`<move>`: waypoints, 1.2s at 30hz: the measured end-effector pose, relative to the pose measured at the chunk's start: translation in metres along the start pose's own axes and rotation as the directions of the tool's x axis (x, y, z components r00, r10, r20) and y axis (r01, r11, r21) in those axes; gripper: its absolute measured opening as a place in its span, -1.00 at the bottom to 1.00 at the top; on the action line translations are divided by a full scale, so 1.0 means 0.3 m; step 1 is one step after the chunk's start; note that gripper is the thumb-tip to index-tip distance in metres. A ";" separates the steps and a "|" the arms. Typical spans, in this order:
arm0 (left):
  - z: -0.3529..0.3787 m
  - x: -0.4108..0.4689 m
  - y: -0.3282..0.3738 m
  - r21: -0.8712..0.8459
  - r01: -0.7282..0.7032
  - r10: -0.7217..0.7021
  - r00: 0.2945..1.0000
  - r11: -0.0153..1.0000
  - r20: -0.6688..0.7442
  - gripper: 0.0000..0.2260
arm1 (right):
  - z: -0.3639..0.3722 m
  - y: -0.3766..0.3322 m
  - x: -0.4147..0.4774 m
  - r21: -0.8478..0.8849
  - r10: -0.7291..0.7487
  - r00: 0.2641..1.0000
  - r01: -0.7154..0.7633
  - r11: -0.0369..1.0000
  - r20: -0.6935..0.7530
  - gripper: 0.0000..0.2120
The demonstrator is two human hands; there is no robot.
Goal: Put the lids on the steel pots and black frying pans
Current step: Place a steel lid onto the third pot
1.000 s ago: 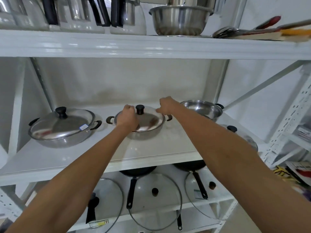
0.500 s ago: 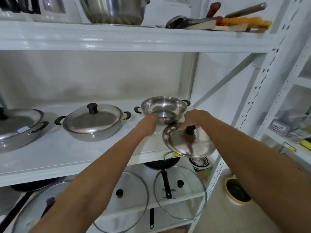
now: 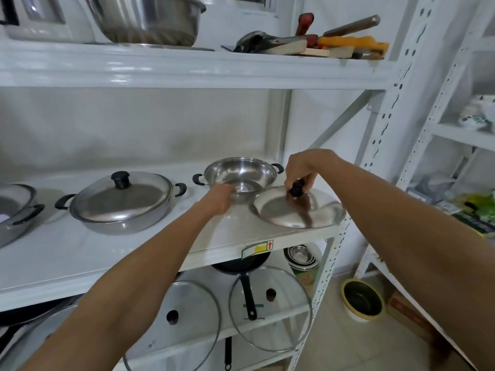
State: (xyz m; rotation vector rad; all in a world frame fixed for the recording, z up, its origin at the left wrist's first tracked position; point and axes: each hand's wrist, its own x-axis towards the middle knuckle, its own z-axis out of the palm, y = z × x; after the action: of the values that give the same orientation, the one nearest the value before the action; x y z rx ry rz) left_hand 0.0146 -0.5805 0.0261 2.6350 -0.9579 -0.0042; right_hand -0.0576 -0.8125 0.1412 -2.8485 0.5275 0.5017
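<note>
An uncovered steel pot with black side handles stands on the middle shelf. My left hand grips its near rim. My right hand pinches the black knob of a steel lid, held tilted just right of the pot over the shelf's front corner. To the left a steel pot wears its lid, and a third one shows at the left edge. On the shelf below lie a black frying pan and two glass lids.
The top shelf carries a big steel basin and a pile of kitchen tools. A white perforated upright bounds the rack on the right. A yellow bowl sits on the floor, stacked bowls behind the upright.
My view swung right from the middle pot to the uncovered one. My right hand raised the steel lid from below shelf height up beside the pot; my left hand stays on the pot's rim.
</note>
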 end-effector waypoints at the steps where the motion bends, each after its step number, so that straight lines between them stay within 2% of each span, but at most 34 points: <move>1: -0.004 -0.009 -0.001 0.003 0.005 -0.005 1.000 1.000 0.004 -0.57 | -0.036 -0.012 -0.016 0.004 0.006 1.000 -0.006 1.000 -0.001 -0.62; 4: -0.023 -0.042 -0.005 0.029 0.023 -0.024 0.999 0.999 0.026 -0.60 | -0.117 -0.062 -0.060 -0.010 0.025 1.000 -0.025 1.000 -0.014 -0.65; 8: -0.049 -0.084 -0.009 0.067 -0.002 -0.002 0.998 0.998 0.061 -0.54 | -0.161 -0.129 -0.071 0.033 0.008 0.997 -0.006 0.999 -0.083 -0.74; 11: -0.055 -0.109 -0.002 0.078 -0.038 0.031 0.995 0.996 0.090 -0.49 | -0.132 -0.187 -0.042 0.022 -0.060 0.979 0.065 0.998 -0.195 -0.79; 15: -0.045 -0.133 -0.002 -0.004 -0.063 0.064 0.993 0.998 0.095 -0.50 | -0.023 -0.257 0.018 -0.031 -0.129 0.924 0.127 0.991 -0.361 -0.78; 17: -0.043 -0.151 -0.022 -0.062 -0.052 0.056 0.997 0.997 0.050 -0.54 | 0.034 -0.282 0.061 0.030 -0.141 0.900 0.168 0.985 -0.412 -0.74; 19: -0.039 -0.174 -0.056 -0.113 0.004 -0.012 0.998 0.994 -0.066 -0.57 | 0.077 -0.298 0.103 0.090 -0.145 0.882 0.206 0.974 -0.448 -0.78; 21: -0.030 -0.198 -0.095 -0.170 0.106 -0.142 0.965 0.980 -0.218 -0.57 | 0.111 -0.306 0.141 0.134 -0.143 0.857 0.238 0.962 -0.494 -0.72; 23: -0.017 -0.213 -0.128 -0.200 0.177 -0.234 0.921 0.964 -0.311 -0.56 | 0.141 -0.315 0.168 0.131 -0.166 0.826 0.276 0.952 -0.539 -0.73; 27: 0.002 -0.215 -0.149 -0.208 0.205 -0.256 0.932 0.956 -0.256 -0.51 | 0.179 -0.330 0.215 0.121 -0.189 0.792 0.314 0.942 -0.580 -0.77; 36: 0.013 -0.170 -0.130 -0.199 0.263 -0.296 0.942 0.944 -0.158 -0.45 | 0.203 -0.329 0.266 0.114 -0.196 0.777 0.325 0.939 -0.598 -0.77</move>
State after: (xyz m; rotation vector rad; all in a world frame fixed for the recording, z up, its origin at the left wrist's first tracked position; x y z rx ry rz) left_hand -0.0008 -0.5219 0.0046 2.5299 -0.4911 0.0844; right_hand 0.0322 -0.7313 0.0692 -2.7582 0.2328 -0.4739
